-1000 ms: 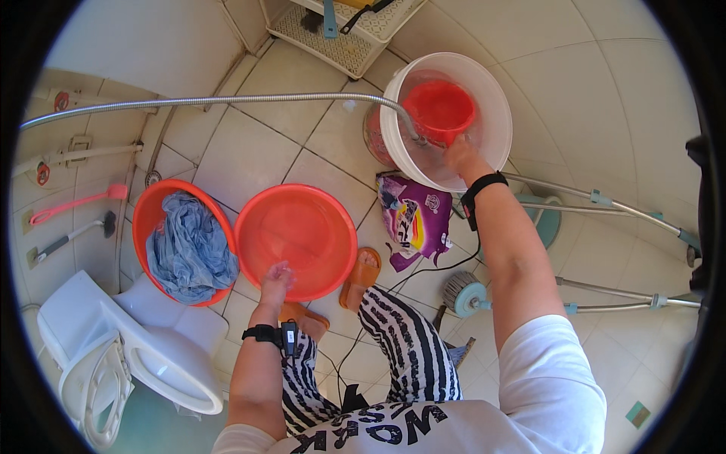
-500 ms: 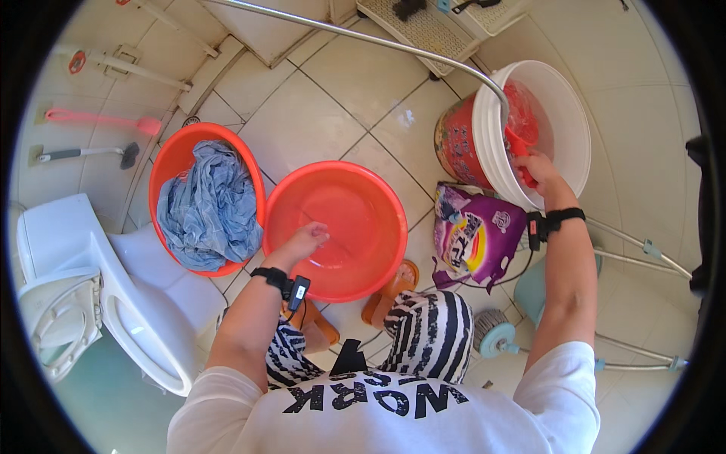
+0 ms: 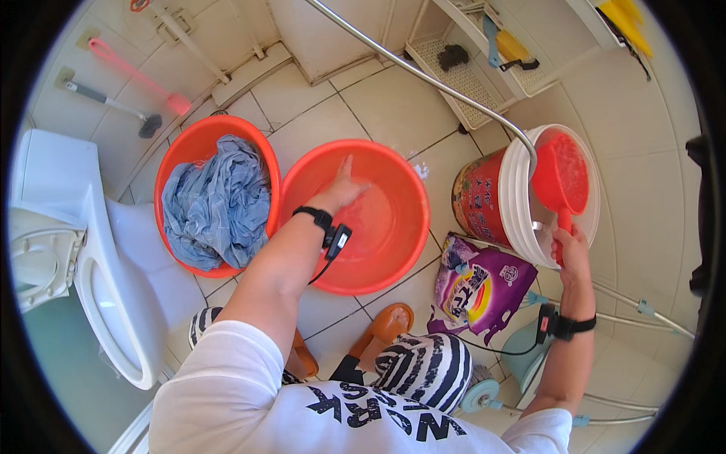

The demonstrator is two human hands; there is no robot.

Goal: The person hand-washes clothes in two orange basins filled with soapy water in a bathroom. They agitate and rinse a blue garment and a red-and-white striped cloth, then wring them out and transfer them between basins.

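Note:
My left hand (image 3: 345,188) is over the orange-red basin (image 3: 355,281), its fingers apart and nothing in them. I cannot tell whether it touches the water or basin floor. On the right, my right hand (image 3: 572,250) is wrapped round the handle of a red dipper (image 3: 561,172), whose bowl is over the mouth of a tall white-rimmed bucket (image 3: 514,193). Left of the basin stands a second orange-red basin (image 3: 168,238) heaped with crumpled blue-grey cloth (image 3: 219,200). Just below the bucket lies a purple detergent bag (image 3: 480,291).
A metal shower hose (image 3: 423,82) hangs across the upper right, reaching the bucket. The toilet (image 3: 102,303) stands at the left. Brushes hang on the left wall, including a pink one (image 3: 140,76). A plastic rack (image 3: 469,83) is at the far side. White powder (image 3: 421,172) spots the tiles.
My right hand has raised the dipper from inside the bucket to its mouth. My left hand has reached farther over the basin and its fingers have spread. The view has shifted.

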